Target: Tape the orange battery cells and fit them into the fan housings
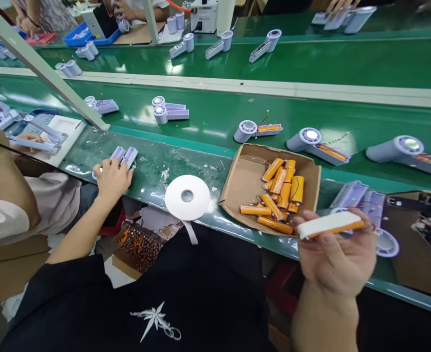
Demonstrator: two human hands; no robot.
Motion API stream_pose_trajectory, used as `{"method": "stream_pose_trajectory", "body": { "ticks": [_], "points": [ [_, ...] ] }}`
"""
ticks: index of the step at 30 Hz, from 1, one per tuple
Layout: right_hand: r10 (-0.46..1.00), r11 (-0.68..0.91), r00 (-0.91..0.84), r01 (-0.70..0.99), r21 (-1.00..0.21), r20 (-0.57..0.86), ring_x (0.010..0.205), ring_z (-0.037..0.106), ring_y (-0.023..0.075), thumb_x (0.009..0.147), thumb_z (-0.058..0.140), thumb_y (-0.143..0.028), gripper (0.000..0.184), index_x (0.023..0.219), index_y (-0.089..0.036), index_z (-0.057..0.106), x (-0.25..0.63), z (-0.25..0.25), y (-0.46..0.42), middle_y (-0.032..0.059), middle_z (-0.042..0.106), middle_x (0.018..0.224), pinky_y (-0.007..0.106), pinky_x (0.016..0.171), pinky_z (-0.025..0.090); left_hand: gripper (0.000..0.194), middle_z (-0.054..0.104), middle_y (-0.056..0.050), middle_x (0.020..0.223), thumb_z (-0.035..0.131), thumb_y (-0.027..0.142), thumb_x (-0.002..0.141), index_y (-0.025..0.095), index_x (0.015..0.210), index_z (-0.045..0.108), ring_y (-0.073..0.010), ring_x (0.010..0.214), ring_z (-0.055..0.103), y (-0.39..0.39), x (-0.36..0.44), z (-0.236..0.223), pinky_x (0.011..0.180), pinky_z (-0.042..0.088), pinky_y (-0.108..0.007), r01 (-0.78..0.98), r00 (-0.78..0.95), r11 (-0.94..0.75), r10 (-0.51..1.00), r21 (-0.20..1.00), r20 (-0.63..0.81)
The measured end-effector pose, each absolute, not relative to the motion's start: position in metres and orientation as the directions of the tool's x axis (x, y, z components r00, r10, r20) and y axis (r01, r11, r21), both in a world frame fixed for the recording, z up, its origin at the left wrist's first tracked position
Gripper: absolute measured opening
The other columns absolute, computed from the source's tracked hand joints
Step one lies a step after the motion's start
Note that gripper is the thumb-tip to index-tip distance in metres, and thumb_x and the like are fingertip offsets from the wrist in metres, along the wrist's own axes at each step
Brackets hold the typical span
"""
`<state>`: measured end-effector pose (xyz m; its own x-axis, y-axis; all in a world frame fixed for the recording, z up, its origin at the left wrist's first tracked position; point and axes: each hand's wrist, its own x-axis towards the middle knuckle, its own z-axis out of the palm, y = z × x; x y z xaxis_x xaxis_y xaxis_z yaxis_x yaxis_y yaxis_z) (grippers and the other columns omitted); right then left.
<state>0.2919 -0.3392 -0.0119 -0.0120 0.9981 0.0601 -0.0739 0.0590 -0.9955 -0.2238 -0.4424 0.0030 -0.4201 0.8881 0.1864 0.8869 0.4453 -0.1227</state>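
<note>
My right hand [338,259] is closed around an orange battery [331,225], held up near the bench's front edge. A strip of white tape covers its upper face. To the left, my left hand [112,180] is over a pair of lavender fan housings [123,155], its fingers curled down onto them; part of the housings is hidden underneath. A roll of white tape [173,198] lies between my hands, its loose end hanging over the edge. Beside it stands a cardboard tray [233,188] with several orange batteries [282,188].
Fan housings with wired batteries [247,131] sit on the green conveyor belt [208,112] ahead. More lavender housings [351,194] and a box of black parts [402,244] are at right. A slanted metal post [50,73] rises at left, near a co-worker's arm [8,181].
</note>
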Motion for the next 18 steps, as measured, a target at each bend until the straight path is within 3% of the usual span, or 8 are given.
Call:
{"method": "stream_pose_trajectory", "body": {
  "ticks": [3, 6, 10, 12, 14, 16, 18],
  "points": [
    [0.998, -0.017, 0.059, -0.070, -0.997, -0.021, 0.118, 0.083, 0.0409, 0.097, 0.076, -0.043, 0.047, 0.139, -0.063, 0.066, 0.318, -0.028, -0.355, 0.0006, 0.087, 0.118, 0.082, 0.111, 0.057, 0.045, 0.072, -0.026, 0.117, 0.047, 0.043, 0.104, 0.014, 0.114, 0.079, -0.0476, 0.125, 0.057, -0.435, -0.224, -0.001, 0.107, 0.037, -0.070, 0.929, -0.320, 0.349, 0.924, -0.123, 0.208],
    [0.998, -0.045, 0.031, -0.091, -0.995, -0.048, 0.105, 0.086, 0.0399, 0.093, 0.083, -0.045, 0.047, 0.137, -0.056, 0.067, 0.329, -0.032, -0.359, 0.0028, 0.089, 0.102, 0.075, 0.101, 0.067, 0.042, 0.071, -0.025, 0.107, 0.050, 0.039, 0.101, 0.014, 0.108, 0.083, -0.0454, 0.118, 0.060, -0.389, -0.216, -0.002, 0.106, 0.044, -0.068, 0.987, -0.151, 0.160, 0.968, -0.030, 0.202],
    [0.991, 0.112, -0.068, -0.061, -0.992, 0.116, 0.116, 0.085, 0.0364, 0.096, 0.083, -0.048, 0.056, 0.146, -0.048, 0.058, 0.314, -0.007, -0.322, 0.0042, 0.089, 0.112, 0.065, 0.103, 0.069, 0.043, 0.068, -0.023, 0.134, 0.056, 0.042, 0.100, 0.016, 0.119, 0.085, -0.0456, 0.140, 0.050, -0.258, -0.178, -0.001, 0.122, 0.040, -0.067, 0.984, 0.171, -0.178, 0.957, 0.011, 0.234],
    [0.976, 0.196, -0.098, -0.020, -0.980, 0.197, 0.126, 0.082, 0.0351, 0.096, 0.083, -0.050, 0.063, 0.151, -0.046, 0.052, 0.298, 0.011, -0.296, 0.0050, 0.087, 0.123, 0.062, 0.107, 0.068, 0.044, 0.066, -0.021, 0.144, 0.054, 0.040, 0.099, 0.015, 0.120, 0.085, -0.0452, 0.150, 0.041, -0.188, -0.155, 0.000, 0.126, 0.038, -0.063, 0.942, 0.333, -0.334, 0.935, -0.014, 0.125],
    [0.962, 0.233, -0.150, 0.010, -0.972, 0.229, 0.128, 0.080, 0.0348, 0.096, 0.083, -0.053, 0.065, 0.152, -0.044, 0.051, 0.282, 0.028, -0.272, 0.0069, 0.083, 0.132, 0.060, 0.107, 0.069, 0.043, 0.069, -0.020, 0.141, 0.056, 0.038, 0.098, 0.015, 0.119, 0.084, -0.0433, 0.150, 0.042, -0.134, -0.142, 0.000, 0.124, 0.040, -0.058, 0.906, 0.420, -0.422, 0.905, -0.034, -0.063],
    [0.946, 0.257, -0.207, 0.018, -0.966, 0.248, 0.129, 0.080, 0.0335, 0.094, 0.085, -0.054, 0.063, 0.148, -0.042, 0.055, 0.268, 0.041, -0.250, 0.0075, 0.080, 0.138, 0.056, 0.106, 0.070, 0.041, 0.074, -0.019, 0.130, 0.060, 0.039, 0.095, 0.017, 0.120, 0.084, -0.0417, 0.140, 0.053, -0.103, -0.140, -0.003, 0.117, 0.045, -0.055, 0.917, 0.376, -0.395, 0.900, -0.049, -0.219],
    [0.924, 0.304, -0.248, 0.017, -0.953, 0.290, 0.131, 0.078, 0.0309, 0.090, 0.090, -0.054, 0.060, 0.141, -0.040, 0.062, 0.255, 0.048, -0.226, 0.0069, 0.078, 0.141, 0.051, 0.106, 0.070, 0.034, 0.077, -0.016, 0.117, 0.065, 0.039, 0.092, 0.021, 0.115, 0.084, -0.0384, 0.123, 0.062, -0.093, -0.144, -0.008, 0.109, 0.048, -0.051, 0.943, 0.313, -0.331, 0.906, -0.018, -0.286]
  ]
}}
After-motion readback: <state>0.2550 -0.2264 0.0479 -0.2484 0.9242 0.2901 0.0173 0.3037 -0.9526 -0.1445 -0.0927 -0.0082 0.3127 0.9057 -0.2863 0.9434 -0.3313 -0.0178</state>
